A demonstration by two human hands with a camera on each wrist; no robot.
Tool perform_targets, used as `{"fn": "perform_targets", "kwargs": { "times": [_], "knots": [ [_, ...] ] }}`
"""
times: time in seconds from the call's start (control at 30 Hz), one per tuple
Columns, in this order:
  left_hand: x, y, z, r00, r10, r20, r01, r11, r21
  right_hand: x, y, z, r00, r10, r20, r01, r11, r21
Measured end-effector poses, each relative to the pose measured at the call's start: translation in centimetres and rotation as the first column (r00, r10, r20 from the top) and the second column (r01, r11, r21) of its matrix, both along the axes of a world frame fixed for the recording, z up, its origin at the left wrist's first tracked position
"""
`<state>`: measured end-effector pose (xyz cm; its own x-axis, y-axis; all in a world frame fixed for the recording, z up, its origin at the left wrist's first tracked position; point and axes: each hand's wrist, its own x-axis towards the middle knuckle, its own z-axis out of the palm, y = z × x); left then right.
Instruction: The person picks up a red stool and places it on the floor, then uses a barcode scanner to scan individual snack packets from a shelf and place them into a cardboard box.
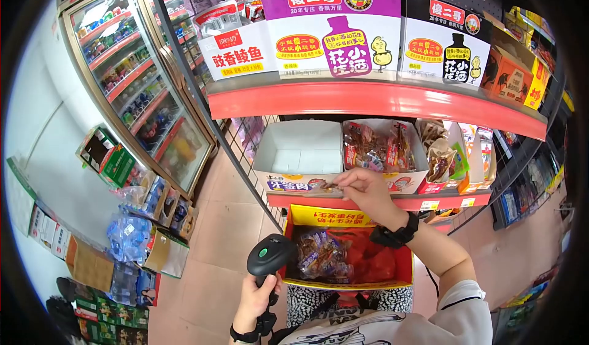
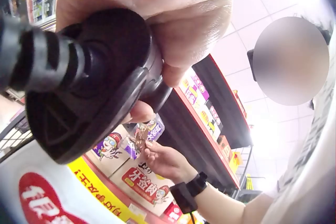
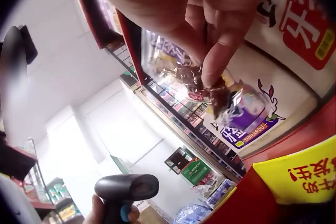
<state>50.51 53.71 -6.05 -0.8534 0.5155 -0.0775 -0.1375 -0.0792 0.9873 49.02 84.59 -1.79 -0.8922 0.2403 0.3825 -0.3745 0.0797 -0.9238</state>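
In the head view my left hand (image 1: 253,301) grips a black barcode scanner (image 1: 270,253) by its handle, low and left of the yellow-rimmed box. My right hand (image 1: 367,193) pinches a small clear snack packet (image 3: 194,83) with brown pieces inside, between thumb and fingers. It holds the packet in front of a white carton (image 1: 297,151) on the lower shelf. Beside that carton stands another (image 1: 405,182) filled with red snack packets (image 1: 375,145). The yellow-rimmed box (image 1: 402,282) at my lap contains purple-printed packets (image 1: 322,254) and a red bag (image 1: 372,260).
A red-edged shelf (image 1: 374,102) runs above the cartons, with large printed boxes (image 1: 334,32) on it. Brown and orange snack boxes (image 1: 485,161) stand at right. A glass-door fridge (image 1: 138,81) is at left, with bottle packs (image 1: 130,234) and cartons along the wall.
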Motion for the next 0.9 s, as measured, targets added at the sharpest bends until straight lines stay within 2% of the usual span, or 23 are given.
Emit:
{"fn": "perform_targets", "kwargs": {
  "times": [0.03,0.07,0.17,0.2,0.23,0.27,0.5,0.63,0.7,0.83,0.9],
  "knots": [
    [0.0,0.0,0.2,1.0,0.001,0.006,-0.001,1.0,0.001,0.3,-0.3,-0.2,0.997,0.004,-0.078,-0.005,1.0,-0.016],
    [0.0,-0.1,0.3,1.0,0.001,0.011,-0.001,1.0,0.003,0.8,-0.6,0.1,0.997,0.008,-0.071,-0.01,1.0,-0.017],
    [-0.1,-0.1,0.1,1.0,0.012,0.005,-0.012,1.0,-0.008,2.3,-1.7,1.5,0.977,-0.076,-0.202,0.098,0.99,0.102],
    [-0.1,-0.1,0.0,1.0,0.022,-0.013,-0.022,0.999,-0.024,2.5,-1.7,1.8,0.977,-0.075,-0.198,0.097,0.99,0.104],
    [-0.1,0.0,0.1,1.0,0.022,-0.009,-0.022,0.999,-0.023,2.9,-1.5,2.3,0.94,-0.108,-0.323,0.217,0.921,0.324],
    [-0.1,0.0,0.3,1.0,0.02,0.011,-0.02,1.0,0.0,3.1,-1.4,2.4,0.888,-0.104,-0.447,0.348,0.789,0.506],
    [0.0,0.1,0.6,0.999,0.001,0.033,-0.003,0.998,0.056,2.9,-1.2,0.4,0.876,-0.171,-0.451,0.402,0.777,0.485],
    [-0.1,0.0,0.4,0.999,0.006,0.038,-0.007,0.999,0.032,2.9,-1.0,0.1,0.882,-0.162,-0.443,0.39,0.778,0.493],
    [-0.1,-0.1,0.3,0.999,0.011,0.053,-0.012,1.0,0.029,2.9,-0.9,0.0,0.883,-0.128,-0.452,0.393,0.728,0.562],
    [-0.2,-0.1,0.2,0.999,0.009,0.047,-0.01,0.999,0.036,2.9,-1.1,-0.5,0.9,-0.139,-0.414,0.364,0.762,0.535],
    [-0.2,0.0,0.3,0.999,0.003,0.041,-0.005,0.999,0.046,2.9,-1.1,-0.4,0.899,-0.116,-0.423,0.367,0.727,0.58]
  ]
}}
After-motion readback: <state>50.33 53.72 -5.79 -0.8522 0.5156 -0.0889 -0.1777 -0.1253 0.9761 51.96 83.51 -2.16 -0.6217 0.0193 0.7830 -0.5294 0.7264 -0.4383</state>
